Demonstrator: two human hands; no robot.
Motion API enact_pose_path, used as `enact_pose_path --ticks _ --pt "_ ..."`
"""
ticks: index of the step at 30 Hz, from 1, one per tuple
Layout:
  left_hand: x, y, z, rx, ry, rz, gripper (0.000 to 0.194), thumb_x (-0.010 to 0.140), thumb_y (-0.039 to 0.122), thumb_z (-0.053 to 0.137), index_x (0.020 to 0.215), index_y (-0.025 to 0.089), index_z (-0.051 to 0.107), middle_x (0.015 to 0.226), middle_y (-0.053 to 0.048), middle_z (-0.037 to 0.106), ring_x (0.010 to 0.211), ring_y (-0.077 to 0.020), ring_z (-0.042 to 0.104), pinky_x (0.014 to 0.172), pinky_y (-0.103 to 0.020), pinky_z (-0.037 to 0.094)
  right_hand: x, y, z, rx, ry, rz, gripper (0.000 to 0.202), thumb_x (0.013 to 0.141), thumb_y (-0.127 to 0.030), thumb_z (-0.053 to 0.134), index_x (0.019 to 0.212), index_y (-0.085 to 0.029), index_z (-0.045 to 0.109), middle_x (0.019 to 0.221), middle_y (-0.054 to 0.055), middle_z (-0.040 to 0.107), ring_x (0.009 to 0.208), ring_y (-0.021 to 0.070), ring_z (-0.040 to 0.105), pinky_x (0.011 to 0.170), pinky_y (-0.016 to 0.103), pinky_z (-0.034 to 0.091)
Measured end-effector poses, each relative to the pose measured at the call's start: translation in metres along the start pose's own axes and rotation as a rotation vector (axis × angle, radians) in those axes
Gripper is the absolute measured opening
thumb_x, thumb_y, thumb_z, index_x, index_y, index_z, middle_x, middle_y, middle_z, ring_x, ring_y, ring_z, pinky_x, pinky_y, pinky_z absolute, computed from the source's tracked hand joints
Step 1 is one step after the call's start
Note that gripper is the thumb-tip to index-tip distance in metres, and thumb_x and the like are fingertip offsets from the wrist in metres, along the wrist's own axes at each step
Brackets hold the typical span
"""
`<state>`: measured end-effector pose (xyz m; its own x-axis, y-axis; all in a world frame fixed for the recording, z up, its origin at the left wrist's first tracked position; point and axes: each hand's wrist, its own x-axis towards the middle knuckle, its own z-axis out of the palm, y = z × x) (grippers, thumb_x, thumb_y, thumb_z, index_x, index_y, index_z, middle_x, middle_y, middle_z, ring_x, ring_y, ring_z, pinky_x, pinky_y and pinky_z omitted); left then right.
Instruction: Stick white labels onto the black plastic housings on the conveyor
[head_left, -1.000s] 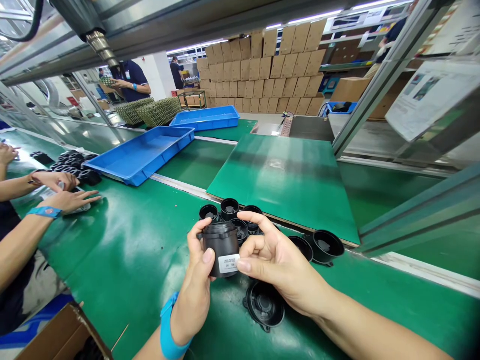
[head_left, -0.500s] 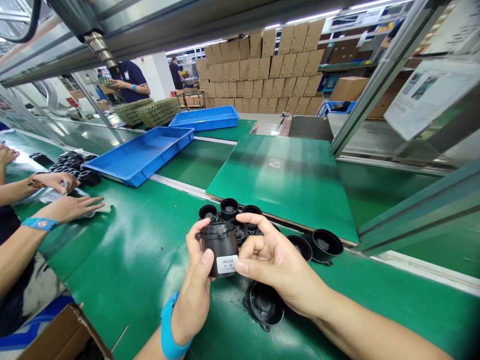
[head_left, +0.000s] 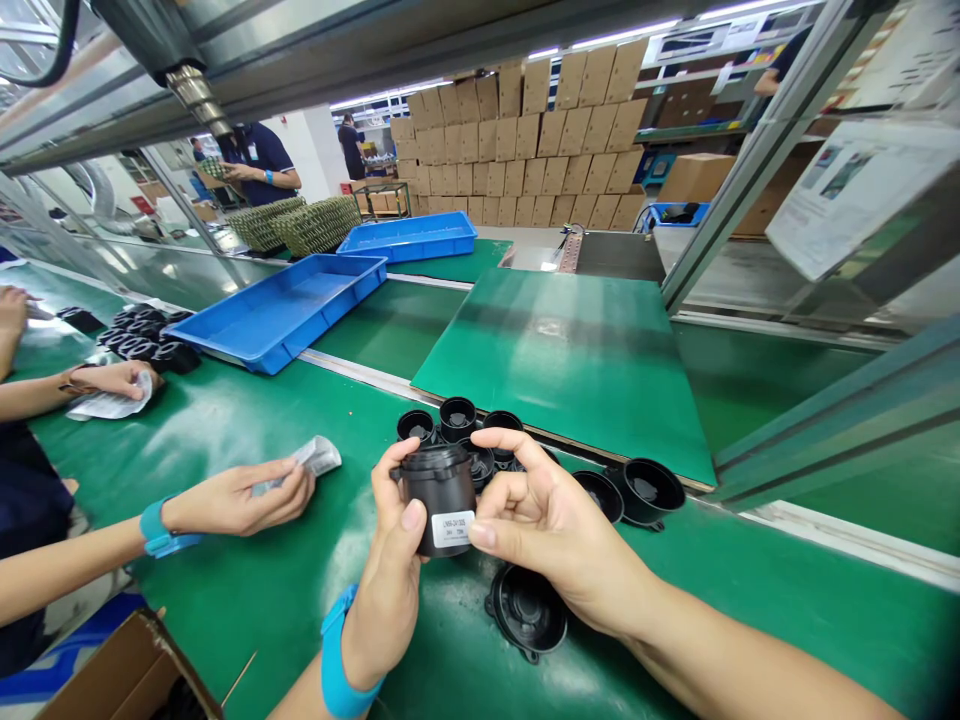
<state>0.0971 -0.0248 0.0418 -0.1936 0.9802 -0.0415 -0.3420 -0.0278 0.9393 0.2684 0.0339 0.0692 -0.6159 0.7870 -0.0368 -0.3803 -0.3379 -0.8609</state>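
Note:
My left hand (head_left: 388, 598), with a blue wristband, grips a round black plastic housing (head_left: 433, 482) upright, fingers behind it and thumb on its front. A small white printed label (head_left: 451, 530) sits low on that front. My right hand (head_left: 564, 532) is curled at the housing's right side, its thumb pressing the label's right edge and its index finger reaching the upper rim. Just below this hand lies an open black cup-shaped housing (head_left: 529, 612) with lugs. Behind both hands stand several similar black cups (head_left: 459, 415), partly covered by my fingers.
At left, a co-worker's hand (head_left: 251, 497) holds a clear plastic bag (head_left: 319, 456). Near it are a pile of black parts (head_left: 146, 335) and a blue tray (head_left: 277, 310). A raised green board (head_left: 570, 340) lies beyond the cups; a cardboard box (head_left: 124, 675) is at lower left.
My hands and the housing have hardly moved. The co-worker's wristbanded hand has come toward me, to the right, carrying a clear plastic bag.

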Motion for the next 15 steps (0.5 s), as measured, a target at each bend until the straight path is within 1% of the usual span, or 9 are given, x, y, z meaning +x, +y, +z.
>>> enact_pose_path --ticks 4,10,15 --pt "0.0008 -0.0025 -0.0042 0.017 -0.009 0.021 0.054 0.103 0.056 0.059 0.152 0.037 0.045 0.151 -0.005 0.057 0.140 -0.0327 0.056 0.108 -0.043 0.053 0.0002 0.0006 -0.0005 -0.005 -0.007 -0.003 0.073 0.086 -0.026 0.097 0.139 -0.025 0.048 0.078 -0.008 0.074 0.073 0.0121 0.068 0.073 0.027 0.047" --pt "0.0018 -0.0029 -0.0033 0.032 -0.035 0.033 0.051 0.105 0.055 0.056 0.152 0.038 0.043 0.155 -0.004 0.054 0.143 -0.0320 0.054 0.110 -0.043 0.052 0.0003 0.0008 -0.0006 0.008 -0.009 -0.004 0.072 0.085 -0.026 0.098 0.138 -0.025 0.049 0.077 -0.009 0.075 0.072 0.0115 0.068 0.073 0.027 0.047" --pt "0.0017 -0.0026 -0.0042 0.072 -0.031 0.047 0.055 0.104 0.061 0.055 0.153 0.037 0.045 0.155 -0.006 0.055 0.137 -0.0337 0.059 0.107 -0.046 0.054 0.0006 0.0014 -0.0002 0.015 0.004 0.000 0.075 0.080 -0.016 0.099 0.137 -0.024 0.051 0.078 -0.008 0.076 0.073 0.0120 0.068 0.073 0.026 0.047"
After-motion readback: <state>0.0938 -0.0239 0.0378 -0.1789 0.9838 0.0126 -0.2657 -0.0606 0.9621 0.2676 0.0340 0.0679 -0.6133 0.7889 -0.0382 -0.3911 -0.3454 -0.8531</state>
